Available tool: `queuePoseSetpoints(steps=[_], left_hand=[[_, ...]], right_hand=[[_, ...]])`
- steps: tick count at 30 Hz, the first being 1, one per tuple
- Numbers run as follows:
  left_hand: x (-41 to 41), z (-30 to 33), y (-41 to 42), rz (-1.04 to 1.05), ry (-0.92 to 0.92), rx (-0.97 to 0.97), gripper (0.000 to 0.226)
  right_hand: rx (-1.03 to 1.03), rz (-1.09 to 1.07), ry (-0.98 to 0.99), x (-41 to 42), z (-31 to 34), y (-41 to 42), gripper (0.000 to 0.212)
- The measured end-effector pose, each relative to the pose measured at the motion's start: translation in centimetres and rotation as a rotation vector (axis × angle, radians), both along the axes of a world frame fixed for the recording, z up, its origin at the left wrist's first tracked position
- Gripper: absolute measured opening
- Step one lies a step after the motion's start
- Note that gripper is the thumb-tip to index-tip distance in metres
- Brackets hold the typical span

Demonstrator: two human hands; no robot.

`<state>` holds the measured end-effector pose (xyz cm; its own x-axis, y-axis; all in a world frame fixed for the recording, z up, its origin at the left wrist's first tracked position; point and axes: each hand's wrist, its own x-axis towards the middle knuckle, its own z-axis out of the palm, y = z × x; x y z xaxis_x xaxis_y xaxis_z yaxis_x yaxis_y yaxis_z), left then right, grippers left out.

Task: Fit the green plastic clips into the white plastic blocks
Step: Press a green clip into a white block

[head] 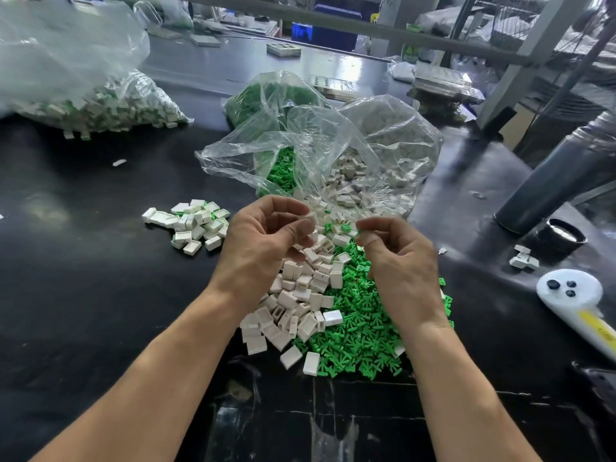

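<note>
2 clear bags lie on my dark counter (100,295): at the far left a big one (83,78) full of white blocks with green showing in them, and at the centre an open one (333,145) spilling green clips and white blocks toward me. Left of centre sits a small heap of fitted blocks (191,223). My left hand (266,238) is raised over the loose white blocks (296,301), fingers curled, thumb and forefinger pinching something pale; I cannot tell what. My right hand (400,261) hangs over the pile of green clips (360,335), fingers curled, its fingertips nipping a small green piece at the tip. At the near right lies a white handled tool (573,298), with a dark cylinder (550,191) beyond it.
</note>
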<state>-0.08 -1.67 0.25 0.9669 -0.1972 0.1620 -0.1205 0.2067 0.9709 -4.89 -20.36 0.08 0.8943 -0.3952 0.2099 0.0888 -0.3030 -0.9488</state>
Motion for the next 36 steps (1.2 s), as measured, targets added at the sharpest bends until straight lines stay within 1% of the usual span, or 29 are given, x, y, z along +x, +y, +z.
queuePoseSetpoints(steps=[3,6,11,13,16,22,28,30,36], left_hand=[[-0.2,-0.1,-0.3,-0.025,-0.008,0.001,0.021],[-0.4,-0.2,-0.7,-0.046,-0.009,0.023,0.021],[-0.6,-0.2,-1.0,-0.073,-0.008,-0.010,0.022],[-0.7,-0.1,-1.0,-0.073,-0.015,-0.013,0.023],[-0.8,-0.2,-0.8,-0.073,-0.041,0.009,0.019],[-0.8,-0.3,-0.6,-0.060,-0.048,0.057,0.013],[-1.0,-0.3,-0.5,-0.077,-0.057,0.138,0.010],[-1.0,-0.3,-0.5,-0.064,-0.064,0.145,0.010],[-1.1,-0.3,-0.5,-0.031,-0.098,0.174,0.009]], right_hand=[[0.033,0.035,0.015,-0.1,0.3,0.2,0.013],[0.050,0.055,0.030,-0.1,0.4,0.3,0.018],[0.114,0.101,-0.049,-0.3,0.4,0.6,0.008],[0.156,0.113,-0.087,-0.3,0.5,0.9,0.009],[0.193,0.157,-0.129,-0.4,0.7,1.5,0.010],[0.243,0.188,-0.133,-0.6,0.5,2.2,0.009],[0.171,0.183,-0.114,-0.4,0.1,2.2,0.009],[0.113,0.180,-0.116,-0.3,-0.1,2.4,0.010],[0.026,0.161,-0.098,-0.2,-0.1,2.2,0.011]])
